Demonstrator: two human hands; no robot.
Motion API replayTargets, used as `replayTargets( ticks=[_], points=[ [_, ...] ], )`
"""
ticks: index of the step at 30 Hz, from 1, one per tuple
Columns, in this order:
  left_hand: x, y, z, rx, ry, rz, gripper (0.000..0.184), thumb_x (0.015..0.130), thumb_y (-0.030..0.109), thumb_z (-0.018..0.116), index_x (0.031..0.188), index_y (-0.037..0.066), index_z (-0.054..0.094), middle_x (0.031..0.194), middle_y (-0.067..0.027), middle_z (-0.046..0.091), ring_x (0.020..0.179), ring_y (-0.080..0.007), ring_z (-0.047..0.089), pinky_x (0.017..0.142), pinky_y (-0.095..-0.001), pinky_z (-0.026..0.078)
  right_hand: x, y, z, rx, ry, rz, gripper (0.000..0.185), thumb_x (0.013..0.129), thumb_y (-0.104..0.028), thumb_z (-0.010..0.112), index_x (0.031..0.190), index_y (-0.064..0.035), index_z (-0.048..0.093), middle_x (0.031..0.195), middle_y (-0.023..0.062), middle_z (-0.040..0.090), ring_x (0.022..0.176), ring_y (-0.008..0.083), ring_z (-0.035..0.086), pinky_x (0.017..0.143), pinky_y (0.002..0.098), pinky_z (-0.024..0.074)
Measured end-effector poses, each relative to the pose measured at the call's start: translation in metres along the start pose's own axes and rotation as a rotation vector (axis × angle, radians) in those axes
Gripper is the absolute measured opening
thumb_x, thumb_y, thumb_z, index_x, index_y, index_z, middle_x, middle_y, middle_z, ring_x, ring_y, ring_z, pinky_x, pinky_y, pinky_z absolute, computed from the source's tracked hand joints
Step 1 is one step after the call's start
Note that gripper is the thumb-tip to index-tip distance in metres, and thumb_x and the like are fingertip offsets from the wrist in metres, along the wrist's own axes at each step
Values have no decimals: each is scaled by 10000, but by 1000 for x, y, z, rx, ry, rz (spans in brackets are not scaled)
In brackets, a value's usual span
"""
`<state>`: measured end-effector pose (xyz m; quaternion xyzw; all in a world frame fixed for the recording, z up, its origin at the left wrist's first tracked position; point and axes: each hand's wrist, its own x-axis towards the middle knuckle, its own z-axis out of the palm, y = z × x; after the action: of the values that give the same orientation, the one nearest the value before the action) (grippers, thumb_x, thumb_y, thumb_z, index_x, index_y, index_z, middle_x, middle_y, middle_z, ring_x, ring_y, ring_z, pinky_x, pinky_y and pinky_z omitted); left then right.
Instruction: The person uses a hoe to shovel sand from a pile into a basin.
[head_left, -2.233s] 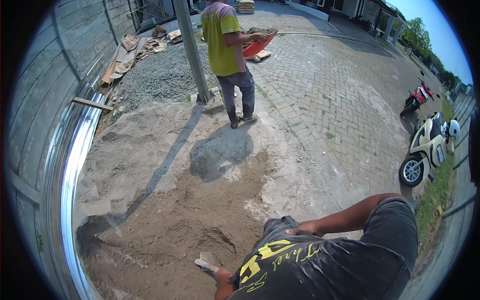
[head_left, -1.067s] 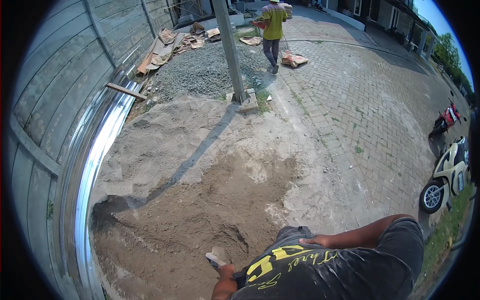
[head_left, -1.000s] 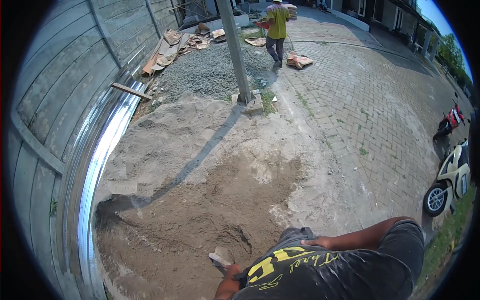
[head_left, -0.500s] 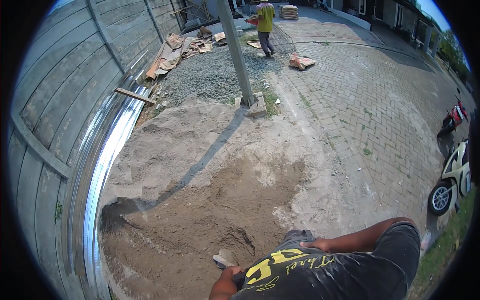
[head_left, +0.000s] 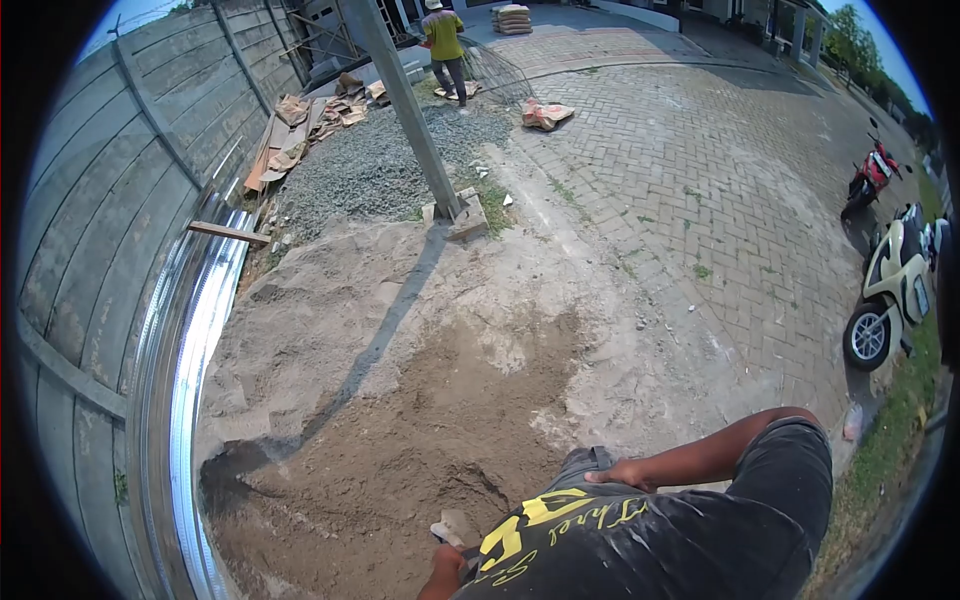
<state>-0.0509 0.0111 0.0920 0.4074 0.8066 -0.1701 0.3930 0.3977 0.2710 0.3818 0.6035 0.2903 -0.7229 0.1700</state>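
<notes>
My right hand (head_left: 622, 472) rests at my waist, beside the hem of my black shirt (head_left: 640, 535) with yellow lettering. Its thumb lies along the dark grey trousers (head_left: 583, 462), and the other fingers are curled out of sight at the waistband. At the bottom, my left hand (head_left: 447, 562) is closed against my other side, where the shirt hides what is in the fingers. Just beyond it a pale, dusty shoe or foot (head_left: 455, 528) shows on the dug brown sand (head_left: 400, 480). No tool shows in either hand.
A concrete post (head_left: 405, 120) stands ahead by a gravel heap (head_left: 360, 165). Shiny metal channels (head_left: 200, 370) lie along the concrete wall (head_left: 90, 250). A co-worker in yellow (head_left: 444, 45) stands beyond, near wire mesh (head_left: 495, 72). On the right are paving (head_left: 690, 210) and a cream scooter (head_left: 890, 280).
My view has swung right and a little up, so the scene sits further left and lower. Both hands stay at my waist. The co-worker has shifted slightly left.
</notes>
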Motion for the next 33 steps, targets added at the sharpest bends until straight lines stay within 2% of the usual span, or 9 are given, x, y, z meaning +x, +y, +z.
replayTargets(
  ticks=[1,4,15,17,19,27,30,32,33],
  points=[
    [-18,19,-17,51,-19,-235,316,831,338,685,1039,104,733,1077,-111,711,1022,-283,681,808,-402,548,5,1,-2,-26,-1,-9,750,812,-651,662,1231,-31,627,1248,150,640,1142,270,610,951,426,469],
    [-29,19,-23,-61,32,-354,389,802,387,725,1077,113,721,1110,-99,703,1041,-278,674,841,-398,543,32,15,-9,43,-64,-7,774,795,-661,672,1239,-28,622,1268,155,626,1147,285,606,958,433,464],
    [-18,5,-34,27,67,-370,379,792,372,739,1025,73,733,1100,-134,703,1048,-271,677,824,-394,549,21,6,-7,27,-2,2,834,771,-674,687,1238,13,614,1278,192,610,1151,331,601,965,457,463],
    [-20,2,-31,44,29,-372,439,804,451,724,1065,98,727,1134,-116,696,1075,-263,667,849,-394,546,32,9,-10,7,59,37,716,771,-605,740,1107,23,666,1041,138,711,896,245,700,788,426,550],
    [-27,10,-35,-21,101,-382,323,785,300,755,987,49,735,1068,-155,707,1015,-281,686,806,-388,551,33,9,-11,9,43,30,718,774,-609,735,1108,22,665,1038,138,712,893,242,700,786,426,550],
    [-35,17,-43,-61,57,-422,397,801,396,733,1040,79,734,1107,-137,701,1056,-277,672,848,-394,547,27,5,-10,-16,21,44,709,788,-611,720,1111,18,668,1021,136,717,859,222,705,764,406,557],
    [-36,16,-42,-75,64,-427,376,800,368,729,1042,80,734,1111,-136,701,1056,-278,672,849,-392,547,27,8,-10,30,-39,58,756,813,-634,672,1210,7,631,1269,187,619,1173,320,590,970,456,457],
    [-32,15,-41,-84,73,-430,362,801,350,723,1042,80,735,1113,-135,700,1055,-278,672,851,-390,546,35,11,-12,11,13,44,676,801,-582,725,1099,22,670,995,133,722,837,211,706,743,389,561],
    [-29,14,-39,-77,62,-429,350,801,333,720,1044,82,735,1117,-131,700,1056,-277,672,852,-389,546,36,11,-12,6,13,42,676,801,-582,725,1099,22,670,995,133,722,837,211,706,743,389,561]
  ],
)
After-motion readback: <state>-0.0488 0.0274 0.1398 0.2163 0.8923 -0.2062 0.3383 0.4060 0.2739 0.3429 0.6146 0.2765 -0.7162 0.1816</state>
